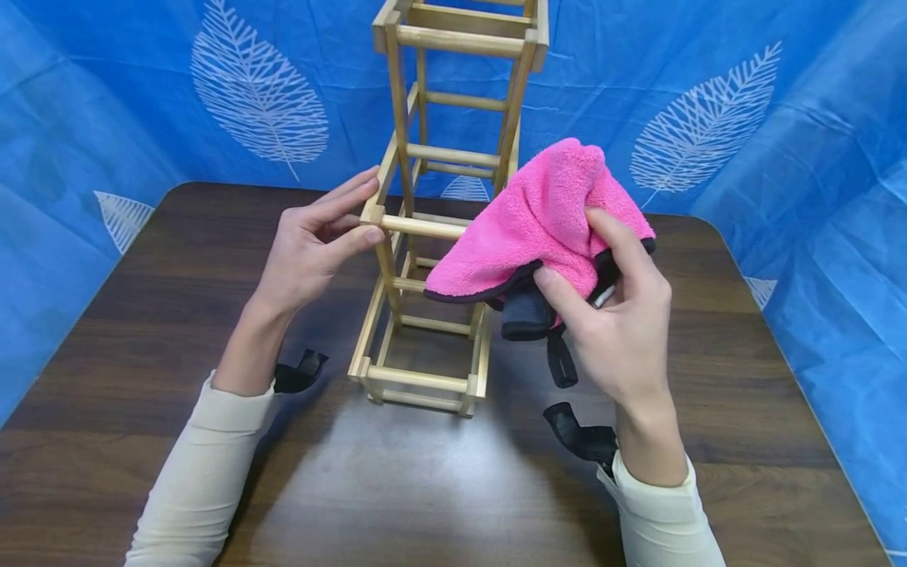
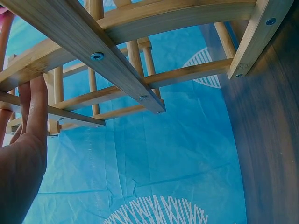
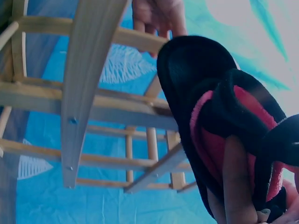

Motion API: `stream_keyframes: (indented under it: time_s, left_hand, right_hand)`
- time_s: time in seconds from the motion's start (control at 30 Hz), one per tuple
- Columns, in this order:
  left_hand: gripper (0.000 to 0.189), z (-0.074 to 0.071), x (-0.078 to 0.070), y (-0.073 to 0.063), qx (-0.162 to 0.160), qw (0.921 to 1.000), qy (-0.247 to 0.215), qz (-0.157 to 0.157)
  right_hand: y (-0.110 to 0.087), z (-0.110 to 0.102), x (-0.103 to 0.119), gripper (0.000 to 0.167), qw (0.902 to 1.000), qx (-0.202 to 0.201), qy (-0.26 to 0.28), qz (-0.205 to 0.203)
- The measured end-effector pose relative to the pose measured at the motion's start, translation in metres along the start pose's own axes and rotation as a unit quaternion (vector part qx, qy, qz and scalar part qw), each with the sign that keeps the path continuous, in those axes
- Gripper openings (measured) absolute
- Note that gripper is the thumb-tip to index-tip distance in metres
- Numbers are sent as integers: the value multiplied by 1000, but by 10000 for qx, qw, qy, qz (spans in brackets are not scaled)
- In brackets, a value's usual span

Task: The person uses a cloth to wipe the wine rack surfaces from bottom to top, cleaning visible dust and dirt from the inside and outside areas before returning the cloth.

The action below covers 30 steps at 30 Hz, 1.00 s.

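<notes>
Wooden rack stands toward the bench's far edge; left hand pinches its corner. Work appears unfinished: right hand's fingers clamp pink fabric item, not yet set down.

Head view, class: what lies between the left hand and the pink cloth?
In the head view, part of the wooden rack lies between the left hand and the pink cloth.
</notes>
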State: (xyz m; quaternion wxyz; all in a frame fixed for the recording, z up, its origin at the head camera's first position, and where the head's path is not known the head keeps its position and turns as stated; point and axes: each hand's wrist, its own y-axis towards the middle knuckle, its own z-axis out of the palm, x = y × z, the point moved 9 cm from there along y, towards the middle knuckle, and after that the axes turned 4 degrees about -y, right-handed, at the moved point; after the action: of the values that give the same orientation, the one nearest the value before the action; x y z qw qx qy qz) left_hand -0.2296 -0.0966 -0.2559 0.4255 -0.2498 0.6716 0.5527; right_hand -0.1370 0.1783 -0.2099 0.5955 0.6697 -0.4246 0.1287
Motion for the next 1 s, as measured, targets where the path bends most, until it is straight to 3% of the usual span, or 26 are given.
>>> stream_keyframes:
  time_s: [0.37,0.57,0.7,0.8,1.0]
  left_hand:
    - [48,1,0,0,10,10000,-1,-6]
    - [48,0,1,0,14,10000,89,4]
    - [48,0,1,0,23,9999,99,13]
    - [47,0,0,0,26,10000,40,7]
    - [48,-1,0,0,-91,9998,170,25]
  right_hand:
    - [10,-26,-18,50,9986,-116,-484,163]
    - [15,-39,-24,46,9960,-424,-790,13]
    - [14,-37,-29,44,9960,-490,-739,-65]
    - [13,-23,-33,46,9977,-210,-631,-120]
    - [8,5,-36,52,9957,817,-438,-54]
